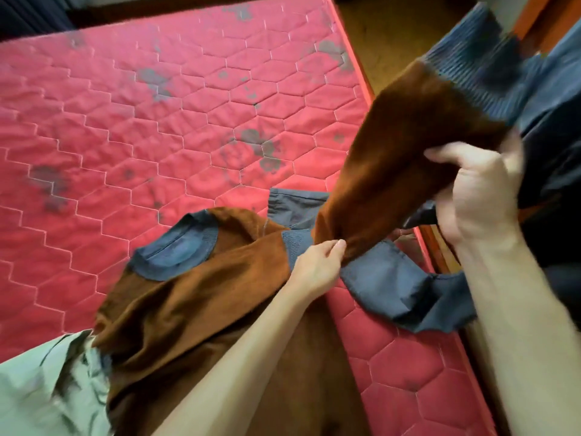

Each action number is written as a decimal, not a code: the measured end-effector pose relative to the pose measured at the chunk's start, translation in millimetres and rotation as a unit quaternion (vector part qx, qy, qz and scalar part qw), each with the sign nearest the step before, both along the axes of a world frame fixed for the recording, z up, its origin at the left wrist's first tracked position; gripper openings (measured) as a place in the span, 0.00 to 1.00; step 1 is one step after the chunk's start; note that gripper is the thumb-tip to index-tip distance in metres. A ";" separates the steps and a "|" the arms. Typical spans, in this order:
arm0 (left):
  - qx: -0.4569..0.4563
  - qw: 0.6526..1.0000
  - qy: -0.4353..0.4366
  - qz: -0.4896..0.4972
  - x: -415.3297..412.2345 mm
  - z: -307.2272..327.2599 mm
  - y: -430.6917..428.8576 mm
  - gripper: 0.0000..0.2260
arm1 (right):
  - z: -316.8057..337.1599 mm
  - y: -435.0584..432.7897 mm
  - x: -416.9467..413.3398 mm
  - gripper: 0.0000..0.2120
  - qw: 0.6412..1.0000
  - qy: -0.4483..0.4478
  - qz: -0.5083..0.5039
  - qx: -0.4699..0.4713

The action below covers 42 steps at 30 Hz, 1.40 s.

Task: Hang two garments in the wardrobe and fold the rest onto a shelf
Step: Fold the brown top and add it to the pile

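Head view: brown sweater point(195, 303) lies near on bed point(157, 121), one sleeve point(393, 165) raised to the right. Left grip point(317, 262) pinches sleeve at its base; right grip point(471, 190) curled round sleeve higher up. Blue garment point(383, 284) lies partly under the sweater; green garment point(41, 388) near left.

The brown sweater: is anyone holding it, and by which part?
Yes, the brown sweater is held by its raised sleeve: the right hand grips it below the blue cuff, and the left hand pinches it lower down.
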<state>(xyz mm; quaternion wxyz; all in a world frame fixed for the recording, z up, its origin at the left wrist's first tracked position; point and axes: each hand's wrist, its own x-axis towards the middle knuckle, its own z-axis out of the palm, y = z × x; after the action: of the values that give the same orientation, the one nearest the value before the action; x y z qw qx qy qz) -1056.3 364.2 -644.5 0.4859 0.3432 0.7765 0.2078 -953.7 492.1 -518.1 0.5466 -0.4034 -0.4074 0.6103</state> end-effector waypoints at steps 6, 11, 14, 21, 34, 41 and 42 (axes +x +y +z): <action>0.116 0.964 -0.195 0.138 -19.1 3.6 -29.6 0.22 | 13.6 -11.2 -42.8 0.14 0.997 -0.060 0.030 0.030; 0.158 0.844 -0.406 0.314 -67.9 47.9 -39.0 0.27 | 5.8 -71.5 -99.0 0.06 0.972 -0.193 0.034 0.133; 0.208 0.764 -0.486 0.370 -113.2 59.9 -61.0 0.37 | -17.1 -122.2 -135.4 0.06 0.940 -0.263 0.092 0.197; 0.276 0.684 -0.458 0.495 -199.8 25.6 -186.7 0.35 | -107.2 -244.4 -191.8 0.32 0.837 -0.325 0.354 0.261; 0.027 0.873 0.207 0.441 -226.3 -87.6 -319.4 0.15 | -220.8 -303.2 -150.8 0.30 0.551 -0.518 0.629 0.178; -0.027 0.892 0.241 0.382 -211.6 -112.1 -329.0 0.28 | -227.8 -263.5 -87.3 0.25 0.592 -0.598 0.518 0.155; -0.018 0.895 0.236 0.379 -203.0 -114.1 -336.3 0.29 | -227.6 -259.3 -77.1 0.25 0.603 -0.606 0.498 0.146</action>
<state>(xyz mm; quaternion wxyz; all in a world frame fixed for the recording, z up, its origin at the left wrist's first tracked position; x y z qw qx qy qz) -1259.3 27.9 -758.6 0.1787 0.0530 0.9433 0.2747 -1030.8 232.7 -745.7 -0.1621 -0.3309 -0.8667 0.3362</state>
